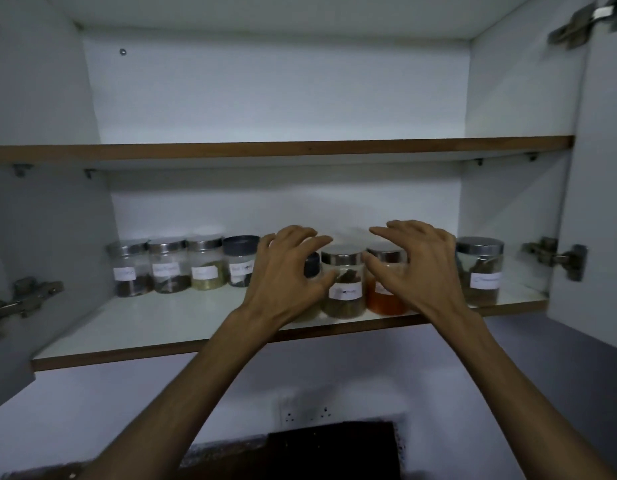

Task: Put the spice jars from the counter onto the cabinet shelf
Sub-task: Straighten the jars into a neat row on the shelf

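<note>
Glass spice jars stand upright on the lower cabinet shelf (161, 327), long axes vertical, lids up, paper labels facing outward toward the room.

Head view, the only one. At the back left a row of four: first jar (130, 268) with dark contents and a metal lid, second jar (168, 266) just beside it, third jar (206, 263) holding a yellow-green spice, and a fourth, dark-lidded jar (240, 261). The four stand close together; whether they touch cannot be told.

Nearer the front edge, centre: a metal-lidded jar (343, 282) with green-brown contents, and beside it on its right a jar of orange-red powder (385, 296). A dark lid (312, 265) shows behind the left hand; its jar is hidden. Far right, well apart from the rest, stands a larger jar (480, 268) with dark contents.

Left hand (286, 271): raised before the shelf, fingers spread and bent, thumb close to the left side of the green-brown jar; it clasps nothing, wide.

Right hand (412, 268): likewise spread, fingers arched over the orange jar's lid, thumb near the gap between the two front jars; contact cannot be confirmed, and nothing is clasped.

Upper shelf (283, 148) has a brown edge. Hinges (556, 258) show on the open doors. Below on the wall, a socket plate (307, 412)
</note>
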